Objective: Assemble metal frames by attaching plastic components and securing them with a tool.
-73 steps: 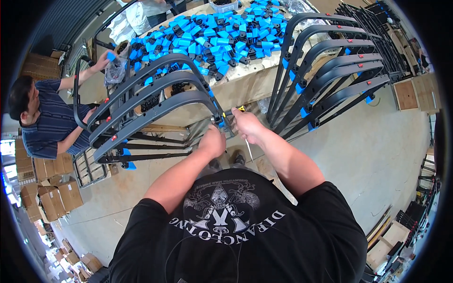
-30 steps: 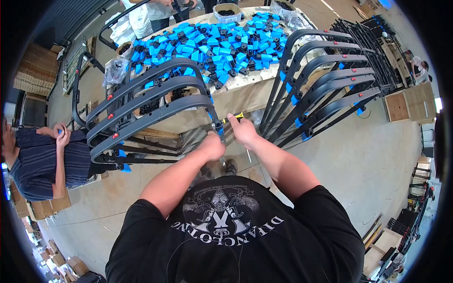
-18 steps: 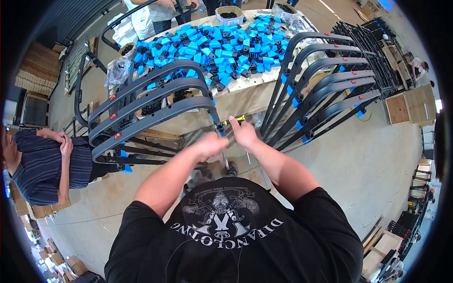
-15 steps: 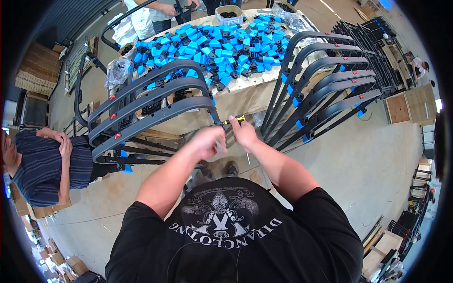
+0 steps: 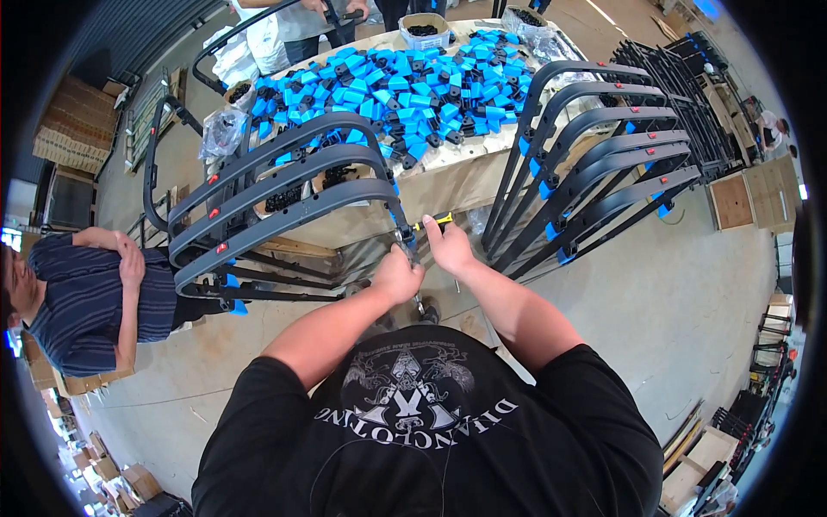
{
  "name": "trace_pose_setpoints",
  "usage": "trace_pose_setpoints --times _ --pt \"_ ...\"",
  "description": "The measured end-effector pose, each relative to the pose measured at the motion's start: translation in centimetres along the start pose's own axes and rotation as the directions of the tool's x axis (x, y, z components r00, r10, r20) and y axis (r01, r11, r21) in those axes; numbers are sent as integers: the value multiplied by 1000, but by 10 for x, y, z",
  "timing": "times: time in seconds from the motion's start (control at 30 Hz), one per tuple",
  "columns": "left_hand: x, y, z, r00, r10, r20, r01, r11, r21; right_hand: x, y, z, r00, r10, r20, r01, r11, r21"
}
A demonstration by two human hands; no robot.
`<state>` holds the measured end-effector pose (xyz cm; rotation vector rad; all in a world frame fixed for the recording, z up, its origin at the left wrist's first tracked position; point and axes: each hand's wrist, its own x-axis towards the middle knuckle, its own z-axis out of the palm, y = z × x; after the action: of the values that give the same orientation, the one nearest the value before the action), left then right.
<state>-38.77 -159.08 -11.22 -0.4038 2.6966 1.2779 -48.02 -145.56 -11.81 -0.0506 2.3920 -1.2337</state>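
My left hand [image 5: 399, 274] is closed round a silver wrench-like tool [image 5: 405, 235]. Its upper end meets the end of a black frame leg, and its lower end sticks out under my fist. The tool's exact kind is hard to make out. Just to the right, my right hand [image 5: 450, 248] grips a yellow-and-black screwdriver [image 5: 441, 220], which points left toward the same leg. A thin metal shaft shows below this hand. The leg belongs to the nearest curved black frame [image 5: 293, 205] of the left group, which carries a red tab.
A table [image 5: 465, 177] ahead bears a heap of blue and black plastic caps [image 5: 388, 86]. More curved frames [image 5: 620, 159] lean against its right side. Tubs of small black parts [image 5: 424, 31] stand on it. A person [image 5: 103, 293] stands at left; another works across the table.
My left hand, blurred before, has moved slightly down and right; the silver tool now shows clearly against the frame leg. The right hand keeps its hold on the screwdriver.
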Motion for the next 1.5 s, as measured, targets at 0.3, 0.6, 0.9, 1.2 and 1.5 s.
trace_pose_setpoints --times 0.3,0.6,0.9,1.2,1.5 --pt "-1 33 -25 921 -289 261 373 846 -380 3 20 6 999 -35 -13 36 997 73" --pt "-5 20 8 982 -182 -44 186 978 99 -1 75 14 995 1 101 -29 961 275" --pt "-5 1 6 989 -142 -40 145 985 91 -61 30 -22 990 93 105 -105 987 120" --pt "-53 -36 -62 916 -401 15 356 795 -492 -24 -7 -5 945 -263 -193 308 913 267" --pt "-98 -100 -102 790 -613 -12 435 574 -694 -8 -10 1 954 -154 -256 169 985 39"
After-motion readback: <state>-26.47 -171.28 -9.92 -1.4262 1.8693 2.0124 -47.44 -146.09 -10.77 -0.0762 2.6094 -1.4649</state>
